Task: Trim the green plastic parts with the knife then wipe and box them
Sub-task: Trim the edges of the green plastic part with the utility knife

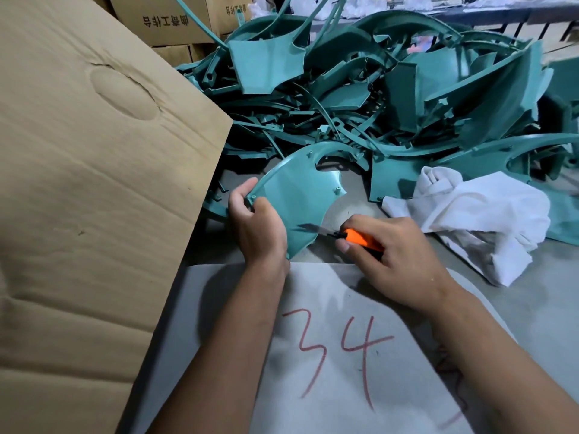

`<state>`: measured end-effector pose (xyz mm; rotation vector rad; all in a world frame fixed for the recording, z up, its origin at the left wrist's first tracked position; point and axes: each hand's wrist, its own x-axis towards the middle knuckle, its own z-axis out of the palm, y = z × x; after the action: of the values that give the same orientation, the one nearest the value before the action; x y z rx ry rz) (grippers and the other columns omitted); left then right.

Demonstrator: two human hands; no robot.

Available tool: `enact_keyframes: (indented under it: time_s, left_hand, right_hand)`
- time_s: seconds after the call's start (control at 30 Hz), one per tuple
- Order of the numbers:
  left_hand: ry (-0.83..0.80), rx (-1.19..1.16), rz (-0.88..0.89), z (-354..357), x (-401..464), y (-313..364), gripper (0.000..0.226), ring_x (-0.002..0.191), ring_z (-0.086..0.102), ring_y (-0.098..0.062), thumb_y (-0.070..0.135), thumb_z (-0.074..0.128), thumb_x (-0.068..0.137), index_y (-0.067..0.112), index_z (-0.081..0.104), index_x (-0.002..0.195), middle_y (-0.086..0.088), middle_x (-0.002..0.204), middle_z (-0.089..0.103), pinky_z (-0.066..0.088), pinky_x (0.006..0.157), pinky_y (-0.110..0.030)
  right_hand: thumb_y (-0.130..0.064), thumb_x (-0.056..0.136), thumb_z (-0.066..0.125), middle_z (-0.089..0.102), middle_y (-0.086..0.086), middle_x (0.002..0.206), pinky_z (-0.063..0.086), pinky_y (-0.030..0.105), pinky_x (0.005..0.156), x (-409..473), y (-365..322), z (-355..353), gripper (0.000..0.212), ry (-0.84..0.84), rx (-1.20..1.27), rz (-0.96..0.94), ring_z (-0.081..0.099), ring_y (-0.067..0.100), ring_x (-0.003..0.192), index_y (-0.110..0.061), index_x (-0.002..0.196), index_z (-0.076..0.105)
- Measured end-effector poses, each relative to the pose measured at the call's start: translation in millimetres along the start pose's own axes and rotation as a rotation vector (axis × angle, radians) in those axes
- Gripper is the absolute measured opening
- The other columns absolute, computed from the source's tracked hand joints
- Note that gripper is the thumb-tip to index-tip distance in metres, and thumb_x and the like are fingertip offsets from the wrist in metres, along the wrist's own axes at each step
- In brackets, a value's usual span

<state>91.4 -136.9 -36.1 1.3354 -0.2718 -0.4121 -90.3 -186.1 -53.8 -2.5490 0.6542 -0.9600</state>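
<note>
I judge trimming under way: my left hand grips one green part, my right hand grips the knife at its edge, while the heap, cloth and box await

Dim, soft overhead light; wide-angle warp, blurred edges.

Two hands, one knife, one white cloth, many green parts
</note>
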Motion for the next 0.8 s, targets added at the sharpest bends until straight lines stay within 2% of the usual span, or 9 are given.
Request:
enact_keyframes:
  time_s: [0.1, 0.17, 0.23, 0.3, 0.4, 0.47, 0.53, 0.67, 0.8]
  left_hand:
    - [-0.007, -0.053, -0.05, -2.8, 2.5, 1.3, 0.04, 0.105, 0.069, -0.024, 0.007, 0.043, 0.091, 0.032, 0.066, 0.113, -0.004, 0.12, 0.067, 0.062, 0.088, -0.043]
    - [-0.057, -0.096, -0.011, -4.5, 3.0, 4.1, 0.034, 0.099, 0.071, -0.02, 0.007, 0.051, 0.094, 0.028, 0.066, 0.116, 0.0, 0.113, 0.07, 0.062, 0.076, -0.033]
    - [-0.176, -0.184, 0.064, -7.6, 3.4, 9.0, 0.027, 0.095, 0.073, -0.016, 0.007, 0.06, 0.097, 0.021, 0.064, 0.12, 0.002, 0.107, 0.072, 0.059, 0.074, -0.028]
    - [-0.346, -0.258, 0.105, -12.8, 4.7, 13.5, 0.027, 0.098, 0.072, -0.018, 0.013, 0.064, 0.097, 0.02, 0.063, 0.124, 0.0, 0.112, 0.074, 0.059, 0.076, -0.033]
    - [-0.559, -0.326, 0.021, -18.3, 3.2, 18.0, 0.036, 0.107, 0.067, -0.029, 0.024, 0.064, 0.094, 0.025, 0.06, 0.13, -0.007, 0.126, 0.069, 0.057, 0.071, -0.041]
    - [-0.555, -0.389, -0.075, -16.7, 1.9, 16.9, 0.04, 0.111, 0.063, -0.032, 0.022, 0.062, 0.09, 0.027, 0.064, 0.129, -0.012, 0.136, 0.063, 0.055, 0.072, -0.039]
    - [-0.521, -0.446, -0.134, -12.6, -0.2, 14.0, 0.04, 0.108, 0.065, -0.03, 0.014, 0.061, 0.09, 0.022, 0.064, 0.129, -0.015, 0.136, 0.063, 0.056, 0.077, -0.04]
    - [-0.504, -0.568, -0.153, -8.1, -1.3, 11.5, 0.037, 0.1, 0.072, -0.024, 0.001, 0.062, 0.094, 0.012, 0.052, 0.127, -0.007, 0.11, 0.075, 0.062, 0.086, -0.043]
    - [-0.428, -0.554, -0.141, -7.0, 0.9, 13.5, 0.038, 0.086, 0.075, -0.022, -0.006, 0.062, 0.094, 0.01, 0.043, 0.122, -0.009, 0.102, 0.074, 0.063, 0.071, -0.037]
  right_hand:
    - [-0.033, 0.1, 0.063, 0.043, -0.008, 0.059, 0.035, 0.032, 0.052, -0.6, -1.0, -3.6, 0.026, -0.056, 0.11, -0.05, 0.047, 0.014, 0.054, -0.021, 0.078, 0.059]
    - [-0.027, 0.1, 0.064, 0.043, -0.008, 0.06, 0.033, 0.029, 0.052, -1.2, -2.6, -5.4, 0.027, -0.002, 0.172, -0.082, 0.045, 0.014, 0.053, -0.016, 0.076, 0.059]
    - [-0.023, 0.101, 0.062, 0.045, -0.004, 0.062, 0.034, 0.028, 0.053, -2.0, -3.6, -6.9, 0.028, 0.142, 0.217, -0.094, 0.046, 0.014, 0.055, -0.01, 0.077, 0.061]
    - [-0.023, 0.102, 0.059, 0.046, -0.001, 0.061, 0.034, 0.026, 0.053, -2.9, -4.1, -8.2, 0.027, 0.317, 0.232, -0.075, 0.046, 0.013, 0.055, -0.009, 0.079, 0.061]
    - [-0.023, 0.103, 0.053, 0.049, 0.006, 0.058, 0.035, 0.034, 0.049, -4.6, -4.3, -8.8, 0.023, 0.514, 0.221, -0.057, 0.047, 0.017, 0.053, -0.017, 0.081, 0.056]
    - [-0.023, 0.104, 0.052, 0.05, 0.008, 0.058, 0.036, 0.039, 0.05, -5.2, -4.0, -8.2, 0.024, 0.58, 0.193, -0.04, 0.048, 0.021, 0.053, -0.016, 0.081, 0.055]
    - [-0.024, 0.105, 0.052, 0.052, 0.01, 0.058, 0.036, 0.042, 0.051, -5.6, -3.2, -6.6, 0.028, 0.598, 0.169, -0.023, 0.051, 0.026, 0.053, -0.012, 0.081, 0.058]
    - [-0.024, 0.105, 0.052, 0.052, 0.01, 0.059, 0.036, 0.041, 0.052, -4.8, -4.9, -3.8, 0.028, 0.588, 0.132, 0.003, 0.049, 0.024, 0.055, -0.01, 0.081, 0.057]
    - [-0.024, 0.104, 0.053, 0.049, 0.007, 0.059, 0.037, 0.034, 0.053, -4.2, -3.3, -4.5, 0.03, 0.55, 0.103, 0.014, 0.046, 0.019, 0.056, -0.007, 0.08, 0.057]
